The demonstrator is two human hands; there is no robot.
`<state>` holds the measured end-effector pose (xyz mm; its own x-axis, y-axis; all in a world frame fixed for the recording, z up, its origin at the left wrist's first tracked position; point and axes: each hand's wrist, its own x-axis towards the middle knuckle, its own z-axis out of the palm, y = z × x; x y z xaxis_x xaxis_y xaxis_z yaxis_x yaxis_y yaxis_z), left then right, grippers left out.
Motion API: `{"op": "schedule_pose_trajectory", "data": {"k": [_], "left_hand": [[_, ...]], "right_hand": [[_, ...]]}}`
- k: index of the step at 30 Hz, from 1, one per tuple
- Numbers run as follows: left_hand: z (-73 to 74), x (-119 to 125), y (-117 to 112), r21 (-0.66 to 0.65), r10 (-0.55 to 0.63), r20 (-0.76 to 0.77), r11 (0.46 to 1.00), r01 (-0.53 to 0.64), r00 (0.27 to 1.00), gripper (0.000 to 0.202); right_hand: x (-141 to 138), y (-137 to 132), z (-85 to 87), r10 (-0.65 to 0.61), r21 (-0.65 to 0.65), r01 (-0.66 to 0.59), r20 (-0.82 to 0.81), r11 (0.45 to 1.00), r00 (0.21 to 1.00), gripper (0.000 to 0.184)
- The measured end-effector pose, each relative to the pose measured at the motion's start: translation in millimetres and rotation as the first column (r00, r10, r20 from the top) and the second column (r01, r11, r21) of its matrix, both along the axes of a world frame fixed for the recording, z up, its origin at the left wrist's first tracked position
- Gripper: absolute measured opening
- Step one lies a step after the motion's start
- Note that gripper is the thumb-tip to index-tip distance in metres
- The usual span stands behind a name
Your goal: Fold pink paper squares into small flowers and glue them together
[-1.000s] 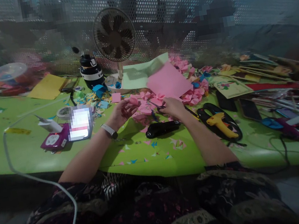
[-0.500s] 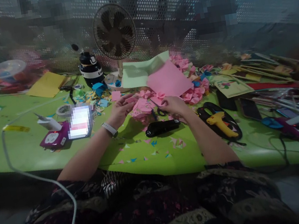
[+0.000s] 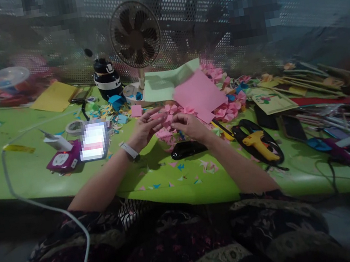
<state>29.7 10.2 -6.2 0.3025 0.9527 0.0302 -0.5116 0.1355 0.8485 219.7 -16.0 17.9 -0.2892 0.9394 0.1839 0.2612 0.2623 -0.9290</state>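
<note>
My left hand point(image 3: 144, 132), with a white watch point(image 3: 129, 151) on the wrist, pinches a small piece of pink paper point(image 3: 160, 117). Close to it on the right, my right hand point(image 3: 192, 128) has its thumb and fingertips pressed together; what lies between them is too small to make out. Under and behind my fingers is a pile of pink paper pieces point(image 3: 164, 135). A black stapler-like object point(image 3: 187, 150) lies just below my right hand. Beyond the hands rest a pink sheet point(image 3: 200, 93) and a pale green sheet point(image 3: 161, 86).
A glowing phone point(image 3: 93, 140) and a purple box point(image 3: 63, 159) lie left. Behind stand a fan point(image 3: 136, 37) and a black jug point(image 3: 107, 82). A yellow glue gun point(image 3: 260, 146) and a yellow cutter point(image 3: 223, 129) are right. A white cable point(image 3: 52, 208) hangs over the table edge.
My right hand has moved left toward my left hand. The dark-handled scissors it held no longer show in it. The yellow cutter beside my right forearm is now uncovered.
</note>
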Motion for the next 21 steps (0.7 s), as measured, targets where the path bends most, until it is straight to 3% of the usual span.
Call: {"op": "schedule_pose_trajectory", "data": {"k": [3,9,15,18,21], "left_hand": [[-0.2,-4,2,-0.071,-0.057,-0.097,0.996,0.051,0.994,0.023],[3.5,-9,5,-0.108,-0.093,-0.212,0.992,0.071,0.973,0.027],[3.1,-10,9,-0.092,-0.013,-0.287,0.996,-0.014,0.958,0.02],[1.5,-10,12,-0.045,0.073,-0.325,0.995,-0.093,0.943,0.017],[-0.7,-11,15,-0.009,0.135,-0.343,0.989,-0.147,0.93,0.019]], "right_hand": [[2,1,0.7,0.017,-0.002,-0.017,0.007,1.0,1.0,0.023],[5,5,-0.4,-0.006,0.004,0.006,0.021,1.0,1.0,0.018],[7,13,0.0,-0.036,0.079,0.013,0.303,0.997,0.952,0.015],[5,17,2.7,0.009,0.106,-0.085,0.57,0.991,0.821,0.017],[0,23,3.5,0.054,0.07,-0.191,0.815,0.979,0.577,0.021]]}}
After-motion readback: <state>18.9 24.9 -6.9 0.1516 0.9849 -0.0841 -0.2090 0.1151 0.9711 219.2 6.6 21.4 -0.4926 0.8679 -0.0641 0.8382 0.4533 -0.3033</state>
